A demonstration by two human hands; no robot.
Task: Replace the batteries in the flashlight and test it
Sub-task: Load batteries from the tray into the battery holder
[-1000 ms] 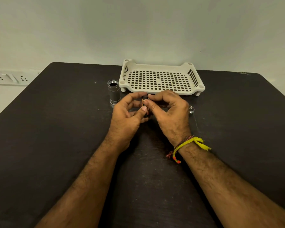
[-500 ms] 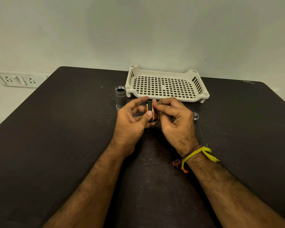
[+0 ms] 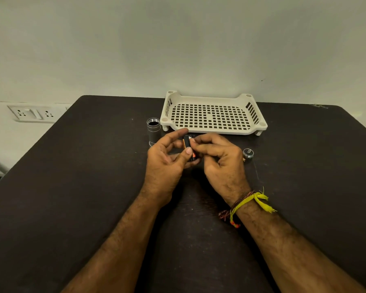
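Note:
Both hands meet over the middle of the dark table (image 3: 72, 197). My left hand (image 3: 167, 163) holds a black battery holder with black-and-orange batteries (image 3: 188, 144) upright between thumb and fingers. My right hand (image 3: 220, 159) pinches the top of the same holder from the right. The silver flashlight body (image 3: 153, 132) stands upright and open-topped, just left of my left hand. Its silver end cap (image 3: 248, 153) lies on the table right of my right hand.
A cream perforated plastic tray (image 3: 260, 125) sits at the back of the table behind my hands. A wall socket plate (image 3: 33, 113) is on the wall at the left. The table's left edge runs diagonally.
The camera has tilted up, so everything sits lower in view. My hands stay together on the battery holder; my fingers have shifted slightly around it, showing more of the orange battery.

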